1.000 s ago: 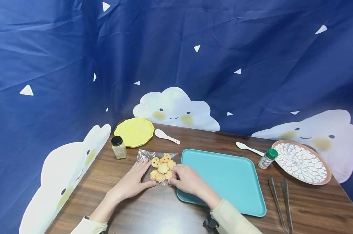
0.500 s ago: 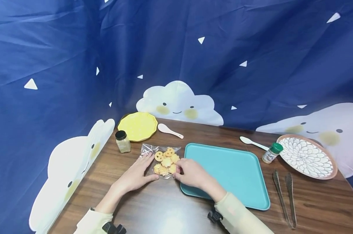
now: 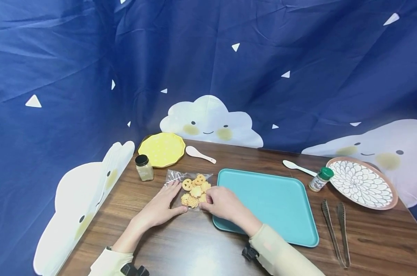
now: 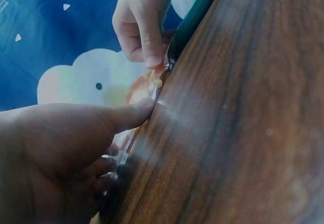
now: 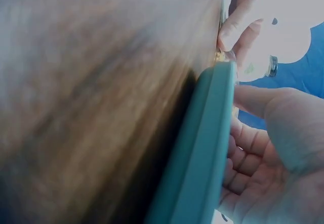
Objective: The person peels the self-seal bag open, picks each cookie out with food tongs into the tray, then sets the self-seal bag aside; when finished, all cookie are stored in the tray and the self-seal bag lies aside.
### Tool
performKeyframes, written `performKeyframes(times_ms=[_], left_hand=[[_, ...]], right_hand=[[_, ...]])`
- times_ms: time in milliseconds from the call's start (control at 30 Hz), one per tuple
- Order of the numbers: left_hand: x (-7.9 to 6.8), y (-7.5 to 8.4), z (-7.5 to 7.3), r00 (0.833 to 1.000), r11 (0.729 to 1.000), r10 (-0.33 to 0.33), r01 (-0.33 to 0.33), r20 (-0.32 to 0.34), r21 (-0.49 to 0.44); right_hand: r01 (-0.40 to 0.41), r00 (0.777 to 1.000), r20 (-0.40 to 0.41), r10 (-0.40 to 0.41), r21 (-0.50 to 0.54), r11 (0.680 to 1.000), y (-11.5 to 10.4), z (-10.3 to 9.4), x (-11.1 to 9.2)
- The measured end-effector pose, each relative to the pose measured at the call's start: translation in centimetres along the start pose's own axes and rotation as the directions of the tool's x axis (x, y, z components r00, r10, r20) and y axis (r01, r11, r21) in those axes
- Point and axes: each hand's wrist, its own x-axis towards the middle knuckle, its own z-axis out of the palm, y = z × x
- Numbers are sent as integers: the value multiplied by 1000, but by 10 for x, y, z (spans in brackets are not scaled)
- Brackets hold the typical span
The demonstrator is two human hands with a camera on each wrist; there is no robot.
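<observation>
A clear plastic bag of cookies lies flat on the wooden table, its pale golden cookies bunched together. My left hand rests along the bag's left side, fingers spread and fairly straight, thumb at the near edge. On the other side, my right hand pinches the bag's right edge, its fingers curled and its thumb near a cookie; the fingertips are partly hidden in the head view. The left wrist view shows the right hand bent down at the bag's edge. In the right wrist view, its fingers curl beside the tray.
A turquoise tray lies beneath the right forearm. Tongs, a green-capped shaker, a white spoon and a patterned plate lie to the right. Behind are a yellow plate, a black-lidded jar and a soup spoon.
The head view has shifted slightly. Both hands stay beside the bag; the right hand's fingers have moved only a little along its right edge.
</observation>
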Motion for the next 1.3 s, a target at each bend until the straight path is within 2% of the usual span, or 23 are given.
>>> performKeyframes(times_ms=[133, 333, 633, 867, 1133, 1300], left_hand=[[0, 0, -1, 1000, 1000, -4, 4, 0, -5], [0, 1, -1, 1000, 1000, -12, 12, 6, -5], [0, 2, 1, 999, 1000, -21, 21, 29, 13], [1, -1, 1, 997, 998, -48, 45, 63, 44], [1, -1, -2, 996, 999, -50, 49, 69, 20], [0, -2, -3, 998, 999, -36, 36, 56, 3]], right_hand=[[-2, 1000, 21, 2, -19, 1000, -3, -1, 1], [40, 996, 78, -37, -42, 998, -5, -3, 3], [91, 986, 137, -95, 33, 995, 1, -7, 2], [141, 979, 134, -153, 93, 986, 7, -9, 1], [130, 978, 139, -156, 180, 975, 8, -14, -2], [73, 989, 115, -94, 171, 982, 11, -11, 2]])
